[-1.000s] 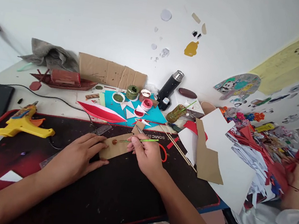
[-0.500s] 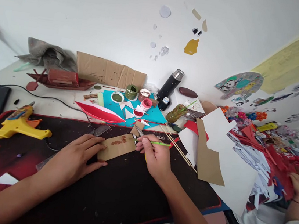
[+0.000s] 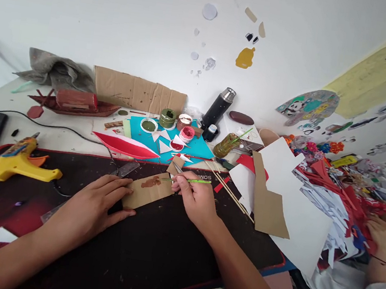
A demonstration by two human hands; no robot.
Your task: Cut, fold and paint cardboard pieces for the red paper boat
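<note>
My left hand grips the left end of a small brown cardboard piece, fingers over the top edge and thumb along the lower one. A smeared patch of brown paint marks the cardboard's upper part. In my right hand is a thin green paintbrush, closed between thumb and fingers, its tip at the paint. A silver pointed blade shows just beyond the right fingers; whether that hand holds it too I cannot tell. A small cardboard scrap lies behind the blade.
A yellow glue gun lies left. Behind are a red boat model, a red paper hull, paint jars, a murky brush jar and a black flask. Cut cardboard lies right, near another person's hand.
My right hand and the paintbrush have shifted left, the tip now over the paint. The brown patch looks wider and more smeared. My left hand keeps its hold; the whole view has moved slightly.
</note>
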